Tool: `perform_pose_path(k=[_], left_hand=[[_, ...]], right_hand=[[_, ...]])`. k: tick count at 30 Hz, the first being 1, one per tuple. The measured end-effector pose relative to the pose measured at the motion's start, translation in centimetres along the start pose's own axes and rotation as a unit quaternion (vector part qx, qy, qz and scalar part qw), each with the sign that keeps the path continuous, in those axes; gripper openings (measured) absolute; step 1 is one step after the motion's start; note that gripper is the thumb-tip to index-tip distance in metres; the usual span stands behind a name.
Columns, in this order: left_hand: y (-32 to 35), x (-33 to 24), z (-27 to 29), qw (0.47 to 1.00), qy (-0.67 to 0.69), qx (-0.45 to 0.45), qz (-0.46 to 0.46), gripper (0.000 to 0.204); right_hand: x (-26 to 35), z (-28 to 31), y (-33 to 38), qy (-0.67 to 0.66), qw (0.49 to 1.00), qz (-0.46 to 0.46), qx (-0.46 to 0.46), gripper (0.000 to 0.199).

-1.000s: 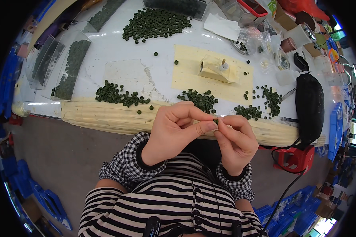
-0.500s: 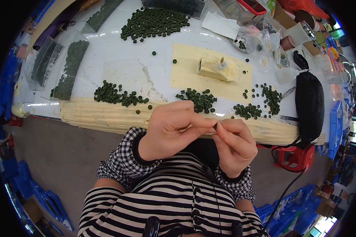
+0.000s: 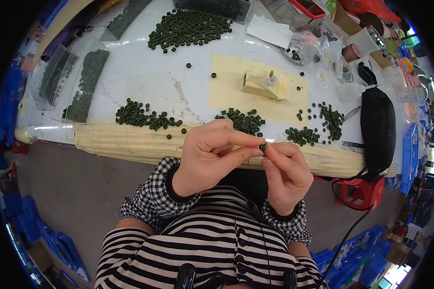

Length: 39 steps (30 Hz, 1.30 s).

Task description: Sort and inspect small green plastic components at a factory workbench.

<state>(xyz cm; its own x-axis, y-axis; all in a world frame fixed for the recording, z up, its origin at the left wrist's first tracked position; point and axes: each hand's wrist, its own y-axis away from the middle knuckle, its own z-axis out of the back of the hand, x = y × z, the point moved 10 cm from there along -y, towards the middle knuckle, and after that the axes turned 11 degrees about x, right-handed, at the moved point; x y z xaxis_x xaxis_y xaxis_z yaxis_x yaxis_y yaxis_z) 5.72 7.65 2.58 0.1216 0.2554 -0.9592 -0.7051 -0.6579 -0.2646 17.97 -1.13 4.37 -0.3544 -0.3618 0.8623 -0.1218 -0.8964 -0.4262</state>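
Observation:
My left hand [image 3: 212, 154] and my right hand [image 3: 284, 173] meet in front of my chest, just below the table's near edge. Together they pinch one small dark green ring [image 3: 263, 146] between fingertips and thumbs. Small heaps of the same green rings lie on the table straight ahead: one pile [image 3: 243, 120] above my hands, one [image 3: 142, 115] to the left, and two [image 3: 301, 136] [image 3: 330, 118] to the right. A small beige block with a white peg [image 3: 265, 83] stands on a yellow sheet [image 3: 226, 86] beyond them.
A large heap of green rings [image 3: 188, 29] lies at the far side. Clear trays of rings [image 3: 84, 84] sit at the left. A black pouch [image 3: 377, 127] lies at the right, with jars and clutter behind it. A red stool [image 3: 359, 192] and blue crates [image 3: 43, 231] are on the floor.
Both hands stayed together on the small ring. The fingers shifted slightly around it, and the hands sank a little toward my chest.

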Motion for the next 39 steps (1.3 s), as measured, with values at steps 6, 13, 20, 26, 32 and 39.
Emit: perform_pose_path(k=[6,13,20,26,32,39], left_hand=[[0.0,0.3,0.1,1.000,0.026,-0.007,0.003,0.023],[0.1,-0.5,0.3,0.998,-0.049,-0.023,-0.032,0.020],[-0.1,-1.2,0.2,0.996,-0.059,-0.010,-0.070,0.021],[-0.1,-0.2,0.1,0.999,-0.014,-0.001,-0.039,0.021],[-0.2,-0.5,0.1,0.999,-0.027,0.006,-0.042,0.021],[-0.2,-0.8,0.7,0.991,-0.130,-0.002,-0.017,0.018]], right_hand=[[0.5,-0.1,-0.1,0.030,0.999,0.020,0.002,0.032],[0.6,-0.2,-0.3,0.039,0.999,0.020,0.012,0.032],[0.5,-0.4,-0.5,0.014,1.000,0.006,0.026,0.031],[1.0,-0.5,-0.3,0.059,0.998,0.029,0.011,0.034],[1.2,-0.5,-0.3,0.064,0.997,0.033,0.011,0.035],[0.4,-0.7,-0.7,0.108,0.994,0.008,0.032,0.031]])
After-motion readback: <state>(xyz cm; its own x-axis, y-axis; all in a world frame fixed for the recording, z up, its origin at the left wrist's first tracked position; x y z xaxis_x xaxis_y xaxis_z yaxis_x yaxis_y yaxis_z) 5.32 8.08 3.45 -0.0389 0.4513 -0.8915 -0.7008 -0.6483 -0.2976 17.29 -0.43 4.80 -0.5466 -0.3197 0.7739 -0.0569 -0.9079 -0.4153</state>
